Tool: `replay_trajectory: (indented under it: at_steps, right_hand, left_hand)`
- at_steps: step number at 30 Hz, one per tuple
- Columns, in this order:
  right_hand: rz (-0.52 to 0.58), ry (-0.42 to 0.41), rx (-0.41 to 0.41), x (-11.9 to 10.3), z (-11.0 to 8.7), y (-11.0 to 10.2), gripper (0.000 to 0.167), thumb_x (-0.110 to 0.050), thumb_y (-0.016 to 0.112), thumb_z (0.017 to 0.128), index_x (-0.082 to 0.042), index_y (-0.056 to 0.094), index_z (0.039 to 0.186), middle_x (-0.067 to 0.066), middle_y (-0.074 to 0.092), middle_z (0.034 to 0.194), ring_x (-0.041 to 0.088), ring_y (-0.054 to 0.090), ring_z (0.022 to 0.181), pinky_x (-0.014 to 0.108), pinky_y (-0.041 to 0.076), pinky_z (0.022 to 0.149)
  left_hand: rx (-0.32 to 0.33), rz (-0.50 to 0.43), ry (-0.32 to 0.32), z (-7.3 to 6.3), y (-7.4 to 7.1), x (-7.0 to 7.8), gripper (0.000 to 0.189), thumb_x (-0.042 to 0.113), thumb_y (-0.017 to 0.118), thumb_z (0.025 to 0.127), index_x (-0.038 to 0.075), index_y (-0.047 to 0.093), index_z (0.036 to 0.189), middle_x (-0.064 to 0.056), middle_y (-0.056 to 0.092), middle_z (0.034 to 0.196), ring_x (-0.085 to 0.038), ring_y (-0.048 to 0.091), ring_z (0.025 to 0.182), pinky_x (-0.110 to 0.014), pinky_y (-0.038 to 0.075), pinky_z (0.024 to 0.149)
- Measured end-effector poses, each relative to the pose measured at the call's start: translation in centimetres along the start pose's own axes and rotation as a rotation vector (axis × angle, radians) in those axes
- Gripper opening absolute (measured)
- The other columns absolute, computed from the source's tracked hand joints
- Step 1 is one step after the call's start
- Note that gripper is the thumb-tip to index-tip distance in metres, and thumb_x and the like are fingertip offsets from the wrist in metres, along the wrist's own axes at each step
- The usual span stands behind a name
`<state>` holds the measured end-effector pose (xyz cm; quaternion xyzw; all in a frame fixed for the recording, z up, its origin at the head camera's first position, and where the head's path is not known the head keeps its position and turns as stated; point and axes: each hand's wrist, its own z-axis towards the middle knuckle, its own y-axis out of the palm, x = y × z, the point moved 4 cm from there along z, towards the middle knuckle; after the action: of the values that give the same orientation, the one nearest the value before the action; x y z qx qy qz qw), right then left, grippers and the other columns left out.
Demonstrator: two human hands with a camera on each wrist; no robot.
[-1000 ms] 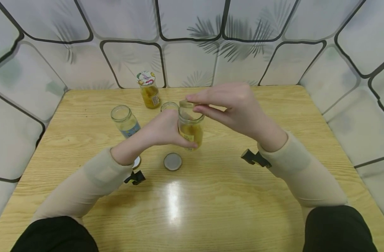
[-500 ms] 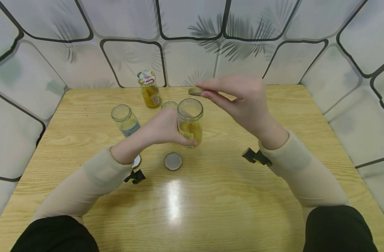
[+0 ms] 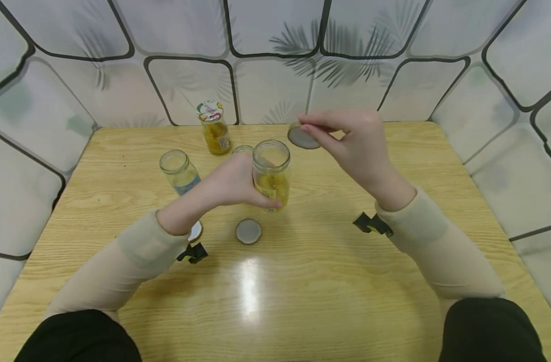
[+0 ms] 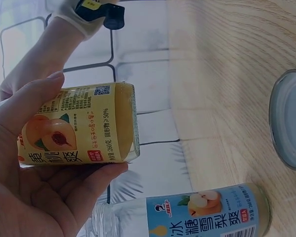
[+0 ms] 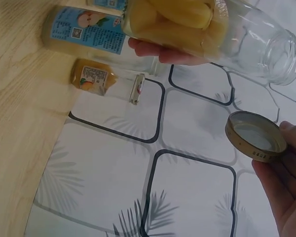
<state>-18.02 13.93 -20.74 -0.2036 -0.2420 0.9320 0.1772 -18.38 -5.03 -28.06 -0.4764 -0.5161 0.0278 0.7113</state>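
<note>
My left hand grips an uncapped glass jar round its side, above the table. Yellow fruit pieces fill its lower part, and the left wrist view shows a yellow peach label on it. To the right of the jar's mouth, my right hand pinches a round metal lid by its edge, thumb against fingers. The lid is apart from the jar and tilted. Its hollow underside faces the camera in the right wrist view.
Left of my left hand stands an uncapped blue-label jar; another open jar is mostly hidden behind that hand. A capped jar of yellow fruit stands farther back. One lid lies in front, another lid partly behind the left wrist.
The lid has come off the jar's rim and moved right with my right hand, turning so that its underside shows. My left hand and the jar have barely moved.
</note>
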Motion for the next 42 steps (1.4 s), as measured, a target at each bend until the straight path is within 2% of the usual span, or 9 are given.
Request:
replay_trajectory:
  at_steps: [8, 15, 20, 31, 42]
  right_hand:
    - [-0.057, 0.041, -0.066, 1.4, -1.1, 0.3, 0.014, -0.012, 0.074, 0.082, -0.006, 0.076, 0.094, 0.005, 0.074, 0.09, 0.013, 0.07, 0.075, 0.013, 0.051, 0.07]
    - [-0.065, 0.142, -0.105, 2.2, -2.2, 0.7, 0.012, -0.014, 0.073, 0.082, -0.01, 0.077, 0.093, 0.003, 0.074, 0.087, 0.016, 0.07, 0.071, 0.021, 0.053, 0.065]
    - [-0.077, 0.149, -0.155, 2.8, -3.1, 1.0, 0.012, -0.015, 0.073, 0.083, -0.01, 0.077, 0.094, 0.003, 0.074, 0.088, 0.014, 0.07, 0.073, 0.025, 0.054, 0.065]
    - [-0.056, 0.246, -0.284, 3.6, -5.9, 1.4, 0.015, -0.02, 0.071, 0.085, -0.014, 0.076, 0.097, -0.001, 0.074, 0.09, 0.007, 0.068, 0.074, 0.02, 0.053, 0.066]
    - [-0.063, 0.298, -0.377, 4.3, -8.7, 2.3, 0.013, -0.02, 0.071, 0.085, -0.013, 0.077, 0.095, -0.001, 0.074, 0.09, 0.007, 0.068, 0.074, 0.025, 0.055, 0.064]
  left_hand:
    - [0.006, 0.055, -0.026, 0.0, -0.2, 0.0, 0.046, 0.035, 0.088, 0.061, 0.016, 0.065, 0.097, 0.005, 0.069, 0.088, -0.012, 0.063, 0.078, -0.03, 0.051, 0.075]
    - [0.018, 0.057, -0.012, 0.0, -0.5, 0.0, 0.044, 0.032, 0.088, 0.062, 0.015, 0.065, 0.096, 0.004, 0.069, 0.086, -0.012, 0.063, 0.077, -0.03, 0.051, 0.075]
    - [0.017, 0.044, -0.016, -0.1, -0.6, 0.1, 0.045, 0.032, 0.088, 0.062, 0.015, 0.065, 0.097, 0.004, 0.069, 0.087, -0.012, 0.063, 0.077, -0.03, 0.051, 0.075]
    - [0.03, 0.06, -0.04, -0.4, -0.9, 0.1, 0.046, 0.034, 0.088, 0.061, 0.017, 0.066, 0.098, 0.005, 0.069, 0.088, -0.013, 0.062, 0.08, -0.032, 0.05, 0.076]
    - [0.02, 0.063, -0.045, -0.5, -0.8, 0.3, 0.049, 0.034, 0.088, 0.062, 0.015, 0.065, 0.101, 0.003, 0.069, 0.088, -0.013, 0.062, 0.079, -0.032, 0.051, 0.075]
